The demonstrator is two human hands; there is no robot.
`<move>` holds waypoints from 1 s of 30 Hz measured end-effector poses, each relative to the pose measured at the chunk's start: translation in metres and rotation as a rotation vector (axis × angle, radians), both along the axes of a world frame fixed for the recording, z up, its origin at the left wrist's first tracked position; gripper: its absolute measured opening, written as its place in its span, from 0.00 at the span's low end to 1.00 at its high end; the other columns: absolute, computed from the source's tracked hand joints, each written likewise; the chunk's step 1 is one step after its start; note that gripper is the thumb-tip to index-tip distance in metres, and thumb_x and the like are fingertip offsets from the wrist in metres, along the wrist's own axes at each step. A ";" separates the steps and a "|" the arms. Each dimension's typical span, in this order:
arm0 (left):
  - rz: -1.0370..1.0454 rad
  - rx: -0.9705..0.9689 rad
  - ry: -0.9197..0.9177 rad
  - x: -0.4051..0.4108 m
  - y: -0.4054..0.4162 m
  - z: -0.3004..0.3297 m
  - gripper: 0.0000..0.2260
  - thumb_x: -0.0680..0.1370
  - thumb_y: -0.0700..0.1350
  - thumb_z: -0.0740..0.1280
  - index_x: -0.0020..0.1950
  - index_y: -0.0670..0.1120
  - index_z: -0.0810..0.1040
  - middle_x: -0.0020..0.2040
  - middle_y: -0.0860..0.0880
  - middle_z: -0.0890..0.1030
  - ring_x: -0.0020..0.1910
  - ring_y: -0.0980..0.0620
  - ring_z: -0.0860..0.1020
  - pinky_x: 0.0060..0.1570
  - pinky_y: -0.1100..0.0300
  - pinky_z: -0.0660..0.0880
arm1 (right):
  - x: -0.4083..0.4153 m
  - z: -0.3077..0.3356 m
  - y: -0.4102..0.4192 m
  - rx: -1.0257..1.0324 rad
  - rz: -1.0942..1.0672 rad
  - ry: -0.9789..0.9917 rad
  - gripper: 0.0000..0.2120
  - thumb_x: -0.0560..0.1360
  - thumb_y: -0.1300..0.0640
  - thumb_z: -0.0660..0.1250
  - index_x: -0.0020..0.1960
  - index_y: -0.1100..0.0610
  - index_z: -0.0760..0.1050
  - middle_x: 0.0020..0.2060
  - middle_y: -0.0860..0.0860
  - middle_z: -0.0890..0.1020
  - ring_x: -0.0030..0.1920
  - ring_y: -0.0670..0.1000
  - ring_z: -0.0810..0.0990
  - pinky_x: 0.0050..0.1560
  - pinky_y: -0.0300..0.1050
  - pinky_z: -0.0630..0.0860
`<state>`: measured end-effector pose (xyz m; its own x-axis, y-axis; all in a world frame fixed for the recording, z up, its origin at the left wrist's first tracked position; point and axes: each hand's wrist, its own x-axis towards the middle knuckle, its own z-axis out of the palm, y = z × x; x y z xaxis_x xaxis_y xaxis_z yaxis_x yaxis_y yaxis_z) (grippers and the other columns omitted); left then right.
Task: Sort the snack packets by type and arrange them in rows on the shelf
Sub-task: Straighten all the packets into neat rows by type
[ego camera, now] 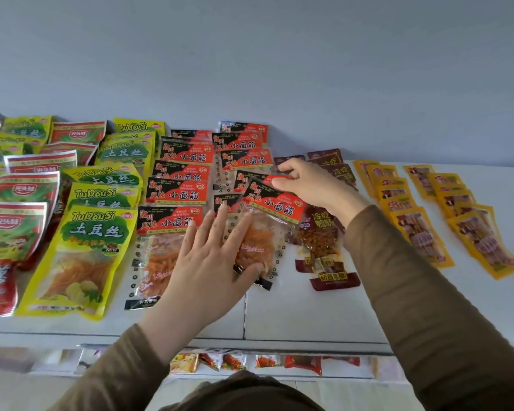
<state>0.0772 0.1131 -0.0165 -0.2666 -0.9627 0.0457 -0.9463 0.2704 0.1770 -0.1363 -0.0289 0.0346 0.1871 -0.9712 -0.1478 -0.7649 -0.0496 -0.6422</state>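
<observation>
On the white shelf (309, 310), red-and-green packets (12, 229) overlap in a row at far left, with yellow packets (83, 250) stacked in rows just beside them. Next come two rows of black-and-red packets (178, 191). The left hand (211, 262) lies flat, fingers straight and spread, pressing on the near packets of these rows. The right hand (306, 182) pinches the top edge of a tilted black-and-red packet (275, 209) lying askew across the second row, touching the left fingers. Just right of it sits a short row of maroon packets (324, 247), then, apart, two rows of orange packets (422, 229) at far right.
</observation>
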 end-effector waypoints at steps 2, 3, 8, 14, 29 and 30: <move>-0.012 -0.024 -0.015 0.000 0.005 -0.003 0.35 0.78 0.73 0.43 0.80 0.64 0.32 0.82 0.48 0.32 0.82 0.45 0.35 0.80 0.43 0.36 | 0.004 -0.007 -0.001 -0.059 -0.037 -0.041 0.19 0.81 0.45 0.65 0.69 0.50 0.73 0.54 0.42 0.77 0.52 0.46 0.78 0.39 0.38 0.68; -0.018 -0.046 -0.039 -0.001 0.008 -0.004 0.35 0.78 0.73 0.42 0.81 0.64 0.35 0.82 0.48 0.32 0.82 0.45 0.35 0.80 0.42 0.37 | 0.005 -0.010 -0.001 -0.084 -0.050 -0.056 0.14 0.81 0.48 0.65 0.65 0.50 0.75 0.51 0.42 0.77 0.52 0.48 0.79 0.39 0.39 0.69; -0.047 -0.093 -0.096 -0.007 0.023 0.000 0.39 0.77 0.76 0.47 0.74 0.50 0.71 0.84 0.45 0.51 0.83 0.45 0.46 0.79 0.36 0.47 | 0.003 -0.016 0.000 -0.138 -0.115 -0.080 0.03 0.81 0.55 0.66 0.54 0.51 0.77 0.49 0.47 0.80 0.49 0.51 0.81 0.51 0.55 0.82; -0.023 -0.033 -0.124 0.002 0.027 -0.003 0.41 0.75 0.79 0.44 0.77 0.53 0.58 0.84 0.45 0.53 0.83 0.44 0.51 0.80 0.38 0.42 | 0.018 -0.014 0.004 -0.098 -0.140 -0.316 0.04 0.81 0.57 0.64 0.52 0.53 0.78 0.49 0.51 0.82 0.51 0.54 0.82 0.51 0.54 0.82; -0.068 -0.087 -0.085 -0.001 0.031 -0.019 0.38 0.79 0.74 0.42 0.84 0.56 0.48 0.85 0.47 0.46 0.83 0.44 0.40 0.80 0.39 0.47 | 0.044 -0.028 0.018 -0.275 0.006 -0.180 0.29 0.81 0.62 0.65 0.78 0.49 0.60 0.71 0.51 0.73 0.62 0.47 0.76 0.44 0.32 0.73; -0.071 -0.080 -0.094 -0.001 0.032 -0.019 0.38 0.79 0.74 0.41 0.84 0.56 0.47 0.84 0.47 0.45 0.83 0.45 0.39 0.80 0.39 0.45 | 0.038 -0.028 0.017 -0.276 -0.014 -0.205 0.29 0.81 0.62 0.64 0.78 0.49 0.60 0.73 0.51 0.71 0.65 0.48 0.74 0.48 0.34 0.75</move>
